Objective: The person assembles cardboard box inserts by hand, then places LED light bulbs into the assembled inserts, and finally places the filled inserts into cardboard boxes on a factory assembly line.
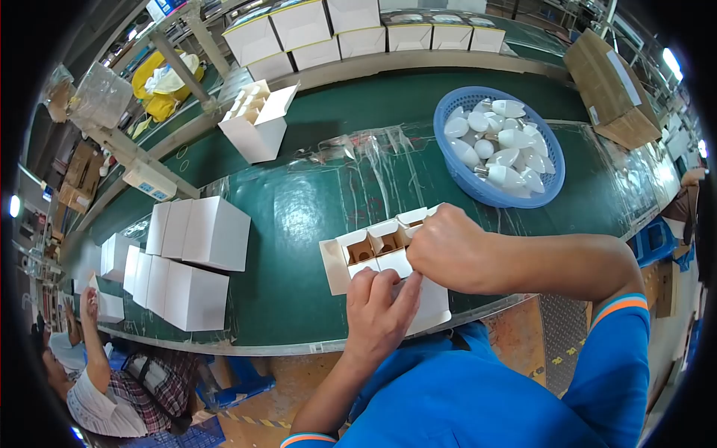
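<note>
An open white carton (396, 262) lies in front of me on the green bench, its flaps folded out. Small white boxes stand inside it, and brown cardboard shows in their open tops (361, 252). My left hand (377, 310) is at the carton's near side, its bent fingers gripping the near edge. Over the carton's right part, my right hand (447, 250) is closed in a fist, fingertips down. Whatever those fingers hold is hidden behind the hand. A blue plastic basket (441, 142) of white bulbs (515, 140) stands beyond, to the right.
Closed white boxes (216, 231) stand in rows at the left. Another open carton (258, 134) is farther back. White boxes (314, 30) line the rear shelf. A brown cardboard box (609, 89) sits at the far right. Another person (104, 388) is at the lower left.
</note>
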Available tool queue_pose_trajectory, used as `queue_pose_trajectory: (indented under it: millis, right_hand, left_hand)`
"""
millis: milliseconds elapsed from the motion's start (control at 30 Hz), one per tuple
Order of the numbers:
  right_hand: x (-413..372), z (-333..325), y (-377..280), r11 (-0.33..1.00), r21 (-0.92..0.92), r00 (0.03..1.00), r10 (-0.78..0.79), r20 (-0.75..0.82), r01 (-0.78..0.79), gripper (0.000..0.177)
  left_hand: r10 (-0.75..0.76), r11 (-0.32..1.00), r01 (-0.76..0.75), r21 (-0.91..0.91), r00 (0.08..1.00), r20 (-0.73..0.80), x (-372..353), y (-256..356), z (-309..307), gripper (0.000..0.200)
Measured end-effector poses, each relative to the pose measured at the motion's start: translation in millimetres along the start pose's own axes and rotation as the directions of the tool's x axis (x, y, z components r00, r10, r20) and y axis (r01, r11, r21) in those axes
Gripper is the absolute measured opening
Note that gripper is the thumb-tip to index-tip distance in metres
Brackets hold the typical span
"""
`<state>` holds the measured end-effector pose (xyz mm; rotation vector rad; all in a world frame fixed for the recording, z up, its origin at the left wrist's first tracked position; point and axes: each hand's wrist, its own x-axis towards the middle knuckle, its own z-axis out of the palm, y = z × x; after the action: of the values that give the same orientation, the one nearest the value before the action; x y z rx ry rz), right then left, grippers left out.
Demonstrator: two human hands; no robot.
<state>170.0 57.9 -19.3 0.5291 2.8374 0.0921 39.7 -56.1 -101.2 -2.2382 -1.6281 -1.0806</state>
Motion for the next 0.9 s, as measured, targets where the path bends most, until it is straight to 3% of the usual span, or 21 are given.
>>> queue_pose_trajectory:
  millis: [33, 100, 367, 467, 600, 667, 733, 800, 867, 900]
  right_hand:
    - [-0.9, 4.9, 1.0, 1.000, -0.005, 1.000, 0.008, 0.004, -0.008, 0.008]
    - [-3.7, 11.6, 2.0, 0.999, 0.039, 0.984, -0.024, -0.178, 0.032, 0.008]
    - [-12.1, 10.0, 2.5, 0.995, 0.030, 0.978, -0.086, -0.192, 0.094, 0.009]
    - [-18.7, 6.8, 6.7, 0.987, 0.067, 0.952, -0.122, -0.281, 0.147, 0.009]
    - [-37.8, -20.6, 10.5, 0.993, 0.067, 0.937, -0.067, -0.344, 0.095, 0.009]
    - [-55.7, -42.6, 17.6, 0.997, 0.077, 0.939, 0.035, -0.341, -0.009, 0.008]
    - [-79.7, -58.1, 27.1, 0.960, 0.191, 0.906, 0.259, -0.334, -0.204, 0.015]
    - [-103.3, -36.9, 48.8, 0.901, 0.316, 0.632, 0.433, -0.642, -0.297, 0.025]
    - [-122.2, -8.4, 78.8, 0.644, 0.624, 0.507, 0.754, -0.418, -0.443, 0.036]
    - [-124.8, 22.8, 98.1, 0.571, 0.691, 0.435, 0.811, -0.392, -0.443, 0.036]
  left_hand:
    - [0.004, 1.000, -0.004, -0.008, 1.000, -0.004, 0.5, 0.1, 0.4, 0.038]
    - [-0.012, 1.000, 0.012, -0.005, 1.000, 0.013, -1.4, 0.1, 0.8, 0.038]
    - [-0.026, 1.000, 0.025, 0.017, 0.999, 0.029, -3.1, 5.1, -2.1, 0.032]
    - [-0.043, 0.998, 0.042, 0.041, 0.999, 0.031, -2.8, 5.4, -1.9, 0.030]
    - [-0.050, 0.999, 0.049, 0.023, 0.998, 0.037, -2.9, 6.0, -1.8, 0.031]
    - [-0.051, 0.998, 0.050, 0.026, 0.998, 0.032, -2.5, 6.0, -2.1, 0.033]
    - [-0.047, 0.999, 0.047, 0.015, 0.998, 0.030, -2.3, 6.0, -2.2, 0.034]
    - [-0.052, 0.999, 0.052, 0.005, 0.998, 0.028, -2.9, 5.5, -1.0, 0.035]
    - [-0.049, 0.999, 0.049, 0.011, 0.997, 0.058, -4.5, 3.8, -1.4, 0.037]
    - [-0.050, 0.999, 0.049, 0.018, 0.997, 0.064, -2.8, 6.5, -3.8, 0.037]
